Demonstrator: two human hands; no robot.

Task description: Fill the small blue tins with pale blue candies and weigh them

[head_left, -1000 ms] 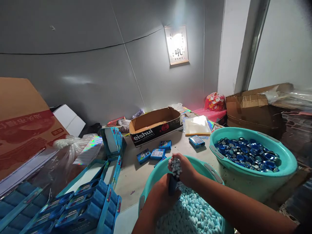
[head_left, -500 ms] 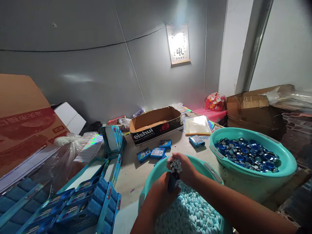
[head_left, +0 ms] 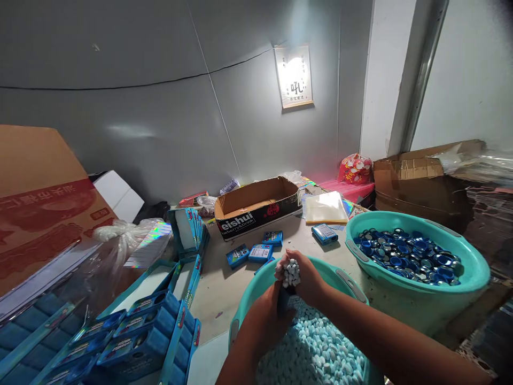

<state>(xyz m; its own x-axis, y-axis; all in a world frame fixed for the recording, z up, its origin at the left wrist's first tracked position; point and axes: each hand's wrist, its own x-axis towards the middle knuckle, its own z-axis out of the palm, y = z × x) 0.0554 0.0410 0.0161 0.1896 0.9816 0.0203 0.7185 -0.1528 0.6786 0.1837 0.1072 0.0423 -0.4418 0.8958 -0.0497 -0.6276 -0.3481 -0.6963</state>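
My right hand [head_left: 305,276] is cupped around a heap of small white tablets [head_left: 290,273], held just above a small dark blue container [head_left: 282,300] that my left hand [head_left: 267,315] grips. Both hands hover over a teal basin [head_left: 344,279] filled with pale blue and white tablets [head_left: 316,347]. A second teal basin [head_left: 473,280] to the right holds several shiny blue round tins [head_left: 409,254].
Small blue packs [head_left: 259,252] lie on the table beyond the near basin. An open cardboard box [head_left: 256,206] stands behind them. Blue display cartons [head_left: 136,337] fill the lower left, a large brown carton [head_left: 40,203] the left, and more cartons [head_left: 425,176] the far right.
My hands have stayed over the near basin; the heap of tablets in my right hand looks slightly smaller. The view shifted a little.
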